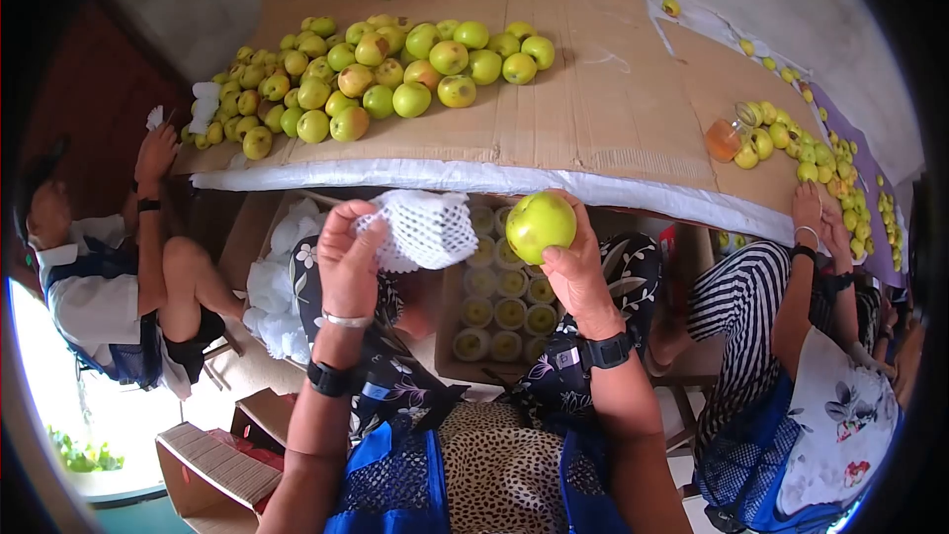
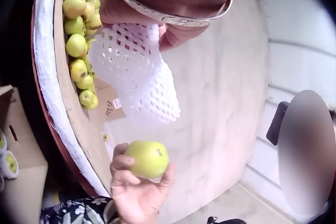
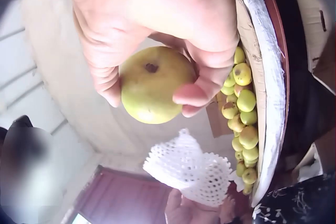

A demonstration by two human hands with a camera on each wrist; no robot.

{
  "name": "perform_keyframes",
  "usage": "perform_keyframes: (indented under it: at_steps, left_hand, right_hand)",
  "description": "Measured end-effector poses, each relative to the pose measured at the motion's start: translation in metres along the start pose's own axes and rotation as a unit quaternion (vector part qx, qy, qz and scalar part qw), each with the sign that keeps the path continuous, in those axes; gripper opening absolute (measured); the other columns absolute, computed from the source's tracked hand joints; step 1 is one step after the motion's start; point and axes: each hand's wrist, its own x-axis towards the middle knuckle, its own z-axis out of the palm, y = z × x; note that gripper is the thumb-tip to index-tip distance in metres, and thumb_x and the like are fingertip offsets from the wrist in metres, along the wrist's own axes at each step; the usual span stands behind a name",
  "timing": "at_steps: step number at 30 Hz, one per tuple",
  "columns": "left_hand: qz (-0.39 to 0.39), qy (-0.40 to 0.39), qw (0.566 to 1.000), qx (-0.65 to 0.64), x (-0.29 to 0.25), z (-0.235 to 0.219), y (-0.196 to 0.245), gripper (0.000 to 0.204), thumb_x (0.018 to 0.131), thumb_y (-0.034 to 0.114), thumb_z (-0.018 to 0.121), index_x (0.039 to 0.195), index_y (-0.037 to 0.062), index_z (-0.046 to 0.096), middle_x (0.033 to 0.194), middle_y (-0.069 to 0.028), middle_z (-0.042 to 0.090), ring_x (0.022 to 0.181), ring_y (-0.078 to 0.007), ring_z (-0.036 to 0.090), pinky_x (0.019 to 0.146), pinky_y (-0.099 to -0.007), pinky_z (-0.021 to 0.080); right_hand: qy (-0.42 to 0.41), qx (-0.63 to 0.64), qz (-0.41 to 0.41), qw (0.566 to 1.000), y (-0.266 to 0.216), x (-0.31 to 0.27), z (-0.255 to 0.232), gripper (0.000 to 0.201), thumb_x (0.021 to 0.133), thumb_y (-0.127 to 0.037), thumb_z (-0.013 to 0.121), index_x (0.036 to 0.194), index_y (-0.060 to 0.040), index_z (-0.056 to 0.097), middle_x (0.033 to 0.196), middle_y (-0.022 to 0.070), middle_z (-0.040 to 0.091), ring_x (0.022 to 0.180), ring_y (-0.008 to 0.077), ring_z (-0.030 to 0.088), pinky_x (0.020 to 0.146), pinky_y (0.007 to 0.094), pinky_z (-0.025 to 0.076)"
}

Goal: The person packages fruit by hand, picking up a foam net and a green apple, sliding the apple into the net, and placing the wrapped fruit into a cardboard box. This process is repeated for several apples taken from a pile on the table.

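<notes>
Left hand [image 1: 351, 257] pinches a white foam net [image 1: 425, 229] near one end, thumb against fingers; I can't quite make out the fingertips behind the mesh. Right hand [image 1: 578, 277] is curled round a green apple [image 1: 541, 225], thumb and fingers on its sides, held up just beside the net, not touching it. Below: carton [image 1: 448, 321] with rows of wrapped apples. Loose apple pile [image 1: 386, 69] on the cardboard-covered table [image 1: 613, 89] beyond.

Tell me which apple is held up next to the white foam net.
The yellow-green apple in the wearer's right hand; the piled apples lie on the cardboard.
</notes>
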Motion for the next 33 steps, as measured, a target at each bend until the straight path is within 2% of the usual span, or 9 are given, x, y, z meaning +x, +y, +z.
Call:
perform_keyframes:
  at_steps: [9,12,19,22,23,26,28,30,33]
  left_hand:
    - [0.0,0.039,0.999,0.0,-0.022,-0.006,-0.034,0.016,0.079,-0.002,0.059,0.094,0.0036,0.055,0.089,-0.0013,0.059,0.079,-0.0074,0.054,0.073,-0.0199,0.043]
    - [-0.028,0.032,0.999,-0.023,-0.023,-0.005,-0.034,0.013,0.08,-0.001,0.059,0.092,0.0039,0.055,0.087,-0.0017,0.059,0.079,-0.0074,0.054,0.073,-0.02,0.044]
    - [-0.041,0.028,0.998,0.042,-0.029,-0.006,-0.044,0.047,0.082,0.005,0.055,0.124,0.0024,0.034,0.116,-0.0095,0.047,0.102,-0.0166,0.047,0.087,-0.0287,0.039]
    - [0.138,0.103,0.908,0.383,-0.034,0.006,-0.032,0.044,0.081,0.008,0.057,0.121,0.0028,0.038,0.12,-0.0111,0.045,0.104,-0.018,0.046,0.086,-0.0294,0.039]
    - [0.192,0.044,0.899,0.391,-0.034,0.007,-0.028,0.045,0.079,0.009,0.06,0.119,0.0035,0.041,0.115,-0.0095,0.047,0.097,-0.0163,0.049,0.079,-0.0269,0.041]
    - [-0.036,-0.033,0.982,0.181,-0.04,0.022,-0.029,0.039,0.078,0.006,0.062,0.113,0.0041,0.044,0.099,-0.0046,0.049,0.081,-0.0092,0.05,0.065,-0.0196,0.043]
    - [-0.058,-0.043,0.99,0.122,-0.038,0.022,-0.047,0.042,0.075,0.008,0.066,0.112,0.0059,0.045,0.098,-0.0044,0.049,0.08,-0.01,0.05,0.068,-0.0223,0.044]
    - [0.009,-0.038,0.947,0.318,-0.043,0.021,-0.049,0.051,0.068,0.011,0.069,0.112,0.0049,0.044,0.1,-0.0062,0.048,0.08,-0.0144,0.05,0.071,-0.0286,0.044]
    - [0.03,-0.028,0.913,0.405,-0.045,0.023,-0.049,0.057,0.061,0.012,0.07,0.112,0.0036,0.044,0.1,-0.0094,0.048,0.081,-0.0199,0.051,0.074,-0.0331,0.044]
  right_hand:
    - [-0.052,0.064,0.104,0.991,0.016,-0.006,0.0,0.067,0.075,-0.043,0.062,0.125,-0.0042,0.041,0.124,0.0124,0.047,0.114,0.0222,0.045,0.098,0.0367,0.036]
    - [-0.085,0.183,0.17,0.965,0.024,-0.005,0.003,0.052,0.079,-0.026,0.059,0.122,-0.0011,0.043,0.118,0.0096,0.051,0.109,0.0197,0.049,0.097,0.0364,0.036]
    - [-0.02,0.199,0.188,0.962,0.033,-0.004,0.009,0.047,0.081,-0.024,0.058,0.121,-0.0023,0.044,0.116,0.0081,0.051,0.108,0.0183,0.049,0.096,0.0347,0.036]
    - [-0.023,0.033,0.116,0.992,0.034,-0.002,0.005,0.044,0.08,-0.02,0.06,0.118,-0.0023,0.045,0.113,0.0068,0.051,0.105,0.0161,0.049,0.094,0.0321,0.038]
    - [-0.016,0.02,0.106,0.994,0.033,-0.003,0.007,0.044,0.079,-0.018,0.061,0.117,-0.0024,0.045,0.112,0.0064,0.051,0.105,0.0154,0.049,0.093,0.0314,0.038]
    - [-0.008,-0.016,0.084,0.996,0.032,-0.008,0.019,0.045,0.074,-0.013,0.065,0.114,-0.0028,0.045,0.11,0.0056,0.05,0.103,0.0142,0.048,0.091,0.03,0.039]
    - [-0.01,-0.038,0.061,0.997,0.034,-0.009,0.022,0.048,0.071,-0.012,0.068,0.112,-0.0032,0.045,0.109,0.0053,0.05,0.102,0.0143,0.049,0.09,0.0299,0.039]
    - [-0.022,-0.083,0.04,0.995,0.034,-0.008,0.02,0.051,0.069,-0.014,0.069,0.112,-0.0034,0.045,0.108,0.0057,0.05,0.102,0.0147,0.049,0.09,0.03,0.039]
    - [-0.032,-0.165,0.017,0.986,0.038,-0.012,0.022,0.055,0.066,-0.018,0.072,0.112,-0.0035,0.045,0.107,0.0068,0.05,0.101,0.0155,0.049,0.089,0.0303,0.039]
